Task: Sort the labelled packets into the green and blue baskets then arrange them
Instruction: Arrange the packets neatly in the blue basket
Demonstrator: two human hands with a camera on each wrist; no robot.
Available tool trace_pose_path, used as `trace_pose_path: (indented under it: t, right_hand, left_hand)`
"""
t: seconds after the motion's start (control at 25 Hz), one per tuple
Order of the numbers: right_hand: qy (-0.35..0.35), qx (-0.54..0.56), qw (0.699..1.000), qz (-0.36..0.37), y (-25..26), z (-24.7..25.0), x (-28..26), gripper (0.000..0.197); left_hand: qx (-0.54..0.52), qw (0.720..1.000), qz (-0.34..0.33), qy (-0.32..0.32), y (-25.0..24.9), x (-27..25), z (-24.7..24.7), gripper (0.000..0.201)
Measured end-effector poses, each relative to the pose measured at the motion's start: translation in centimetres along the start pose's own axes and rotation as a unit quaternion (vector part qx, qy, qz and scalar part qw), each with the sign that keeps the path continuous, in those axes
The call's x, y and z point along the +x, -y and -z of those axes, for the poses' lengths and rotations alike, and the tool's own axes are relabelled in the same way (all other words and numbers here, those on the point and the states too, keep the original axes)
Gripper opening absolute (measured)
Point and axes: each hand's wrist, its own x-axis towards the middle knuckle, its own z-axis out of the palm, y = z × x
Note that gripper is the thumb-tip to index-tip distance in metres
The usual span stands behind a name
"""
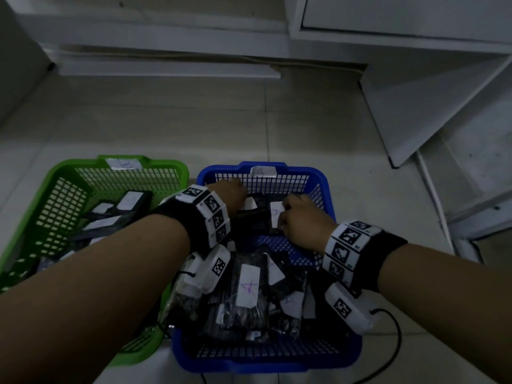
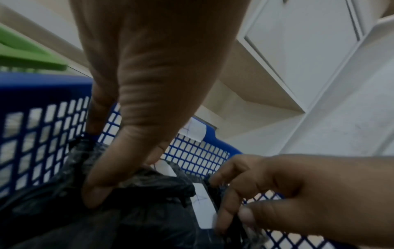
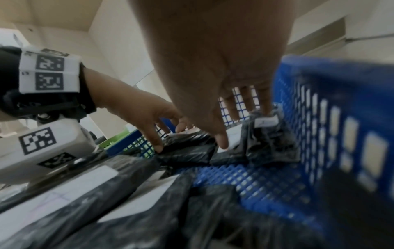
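Note:
The blue basket (image 1: 321,177) stands on the floor beside the green basket (image 1: 69,165); both hold black packets with white labels. Both hands reach into the blue basket's far end. My left hand (image 1: 231,195) grips a crumpled black packet (image 2: 149,185) against the far left corner, thumb on top and fingers behind it. My right hand (image 1: 291,217) pinches the edge of a packet with a white label (image 2: 201,202) just to the right. In the right wrist view its fingertips (image 3: 265,107) touch the top of an upright packet (image 3: 270,144) by the basket's right wall.
Several labelled packets (image 1: 249,289) lie heaped at the blue basket's near end, and more packets (image 1: 110,217) lie in the green one. A bare patch of blue mesh floor (image 1: 279,245) shows mid-basket. White cabinets (image 1: 415,79) stand behind. A black cable (image 1: 397,331) trails at the right.

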Motion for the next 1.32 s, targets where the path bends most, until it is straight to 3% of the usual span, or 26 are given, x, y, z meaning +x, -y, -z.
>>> trace_pose_path:
  t: [0.08, 0.2, 0.32, 0.4, 0.56, 0.64, 0.8, 0.96, 1.08, 1.24, 1.32]
  right_hand:
    - [0.020, -0.023, 0.999, -0.014, -0.3, 0.3, -0.5, 0.033]
    - [-0.003, 0.021, 0.999, 0.033, 0.5, 0.9, -0.9, 0.033]
    - [0.095, 0.019, 0.990, 0.100, 1.7, 0.9, -0.1, 0.043]
    - [0.156, -0.018, 0.983, 0.093, 2.5, 0.7, 0.9, 0.055]
    - [0.170, -0.042, 0.981, 0.088, 3.3, 0.2, 2.3, 0.059]
    - [0.158, -0.034, 0.982, 0.092, 3.3, 0.3, 2.6, 0.055]
    - [0.070, 0.006, 0.990, 0.121, 3.7, 0.6, 2.6, 0.047]
    - [0.043, 0.105, 0.992, 0.049, 4.1, 0.4, 2.3, 0.032]
    - [0.056, 0.129, 0.990, 0.018, 4.3, 0.5, 2.3, 0.039]
    - [0.166, 0.070, 0.984, 0.006, 5.1, 0.5, 2.4, 0.051]
    - [0.195, 0.101, 0.976, -0.002, 5.8, 1.0, 2.6, 0.052]
  left_hand:
    - [0.041, 0.999, -0.009, -0.011, 0.1, 0.6, 0.0, 0.037]
    - [0.033, 0.999, 0.026, -0.023, -0.1, 0.7, 0.5, 0.034]
    - [0.011, 0.998, 0.042, 0.038, 0.2, 0.7, 1.2, 0.028]
    - [0.050, 0.995, 0.062, 0.062, 1.1, -0.1, 1.4, 0.024]
    - [0.101, 0.991, 0.041, 0.079, 3.1, -1.5, -0.6, 0.028]
    - [0.069, 0.993, 0.033, 0.092, 4.2, -2.1, -1.8, 0.033]
    - [0.034, 0.995, 0.029, 0.087, 4.8, -3.4, -2.7, 0.040]
    - [-0.038, 0.998, 0.012, 0.050, 3.2, -4.6, -3.1, 0.073]
    - [0.010, 0.998, 0.043, 0.055, 3.1, -5.2, -2.7, 0.045]
    - [0.072, 0.992, -0.002, 0.101, 3.3, -4.9, -2.0, 0.040]
    - [0.073, 0.989, -0.011, 0.124, 3.4, -4.7, -2.2, 0.039]
